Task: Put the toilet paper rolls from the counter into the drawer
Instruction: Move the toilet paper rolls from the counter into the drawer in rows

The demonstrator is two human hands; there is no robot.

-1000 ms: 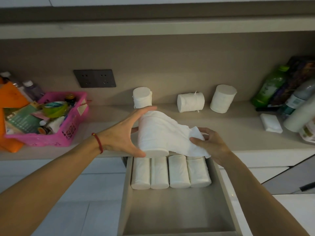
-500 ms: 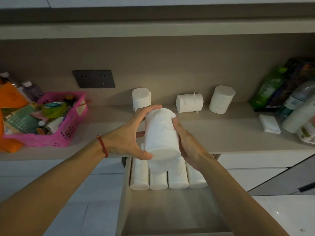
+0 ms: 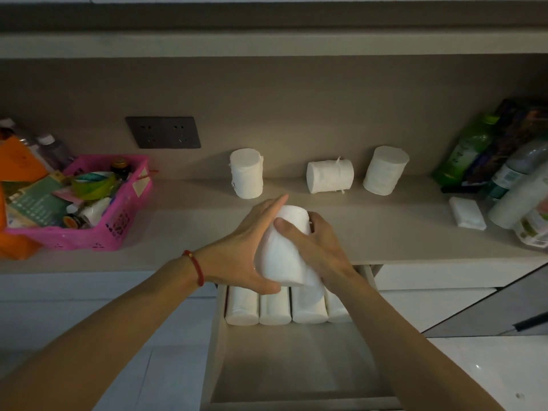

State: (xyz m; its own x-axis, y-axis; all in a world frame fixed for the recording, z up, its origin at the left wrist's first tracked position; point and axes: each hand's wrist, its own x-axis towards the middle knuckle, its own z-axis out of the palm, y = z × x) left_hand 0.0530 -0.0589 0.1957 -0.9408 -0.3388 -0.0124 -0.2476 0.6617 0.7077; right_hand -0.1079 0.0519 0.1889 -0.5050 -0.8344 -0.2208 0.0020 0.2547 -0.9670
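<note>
Both hands grip one white toilet paper roll (image 3: pixel 281 256) above the counter's front edge, over the back of the open drawer (image 3: pixel 216 345). My left hand (image 3: pixel 246 247) wraps its left side, and my right hand (image 3: pixel 314 247) covers its right side with the thumb across the front. Several rolls (image 3: pixel 274 307) lie side by side at the drawer's back. Three more rolls stand or lie on the counter by the wall: an upright one (image 3: pixel 246 173), one on its side (image 3: pixel 330 176), and a tilted one (image 3: pixel 385 170).
A pink basket (image 3: pixel 98 232) full of small items sits at the counter's left, beside an orange bag (image 3: pixel 17 164). Bottles (image 3: pixel 468 149) and a white folded packet (image 3: pixel 467 213) crowd the right end. The drawer's front half holds nothing.
The loose paper tail held out by my right hand has been wrapped back around the roll. My right hand has closed onto the roll's side.
</note>
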